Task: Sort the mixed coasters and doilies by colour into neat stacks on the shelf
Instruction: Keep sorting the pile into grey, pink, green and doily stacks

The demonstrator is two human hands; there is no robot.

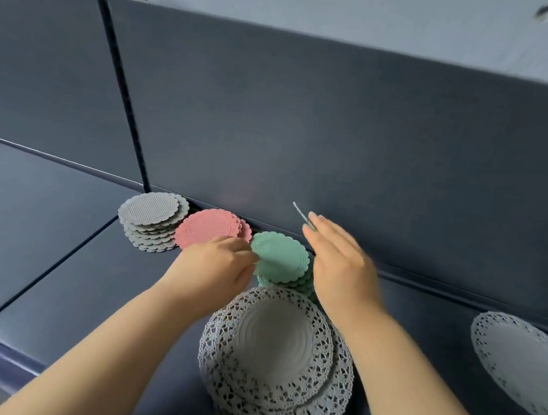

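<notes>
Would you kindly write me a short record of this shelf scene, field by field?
surface: dark shelf
back row, left to right: grey coaster stack, pink coaster stack, green coaster stack
front: grey doily stack
far right: another grey doily, partly out of frame
left hand: fingers at the left edge of the green coaster stack; grip unclear
right hand: holds a loose green coaster on edge, just right of the green coaster stack
</notes>
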